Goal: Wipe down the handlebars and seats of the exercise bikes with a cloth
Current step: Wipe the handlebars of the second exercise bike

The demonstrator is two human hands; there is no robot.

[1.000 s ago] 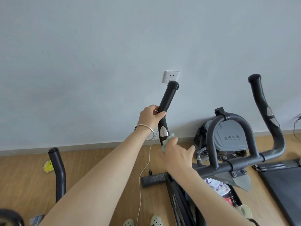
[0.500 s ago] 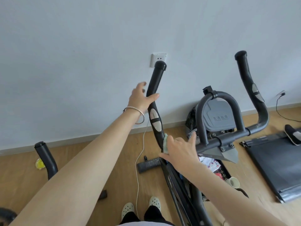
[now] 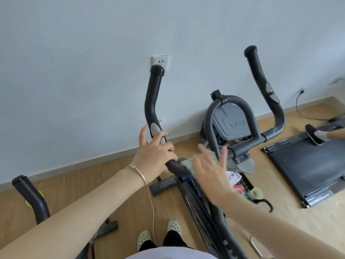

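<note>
Both my hands have slid down the left handlebar [image 3: 152, 101] since half a second ago. Now my left hand [image 3: 155, 156] curls around its lower bend, grip clenched on the bar. Just right of it, my right hand [image 3: 209, 171], fingers spread and blurred, presses the green cloth [image 3: 188, 164] flat against the crossbar beside the grey console [image 3: 233, 124].

The light wooden plank floor [image 3: 78, 195] carries a black exercise bike frame [image 3: 203, 208], a dark treadmill deck [image 3: 308, 167], a pale paper cup [image 3: 256, 193] and a thin white cable [image 3: 153, 208].
</note>
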